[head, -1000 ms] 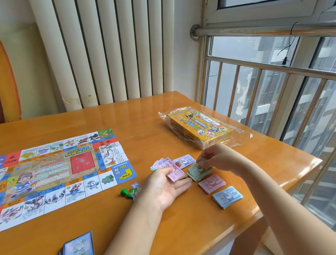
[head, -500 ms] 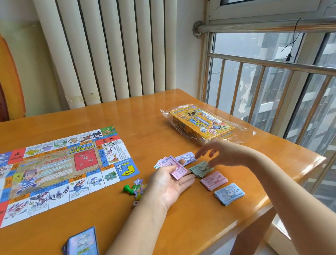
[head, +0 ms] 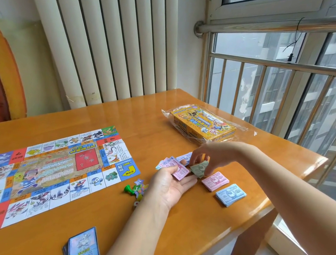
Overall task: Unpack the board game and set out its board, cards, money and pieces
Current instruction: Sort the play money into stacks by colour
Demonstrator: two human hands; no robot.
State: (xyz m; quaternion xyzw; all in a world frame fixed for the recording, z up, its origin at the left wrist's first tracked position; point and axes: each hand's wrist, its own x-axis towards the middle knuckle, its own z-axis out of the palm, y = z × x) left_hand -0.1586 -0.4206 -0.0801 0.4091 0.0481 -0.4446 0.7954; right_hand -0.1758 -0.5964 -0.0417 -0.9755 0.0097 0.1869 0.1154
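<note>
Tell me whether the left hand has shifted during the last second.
No. The left hand, holding fanned notes, stays left of the pink stack at the same gap.

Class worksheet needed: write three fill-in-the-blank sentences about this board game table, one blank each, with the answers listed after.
The right hand pinches a bundle of notes coloured ____.
The left hand holds pink notes, with its palm facing ____.
The unfolded board lies to the ____ of both hands.
Answers: green; up; left.
</note>
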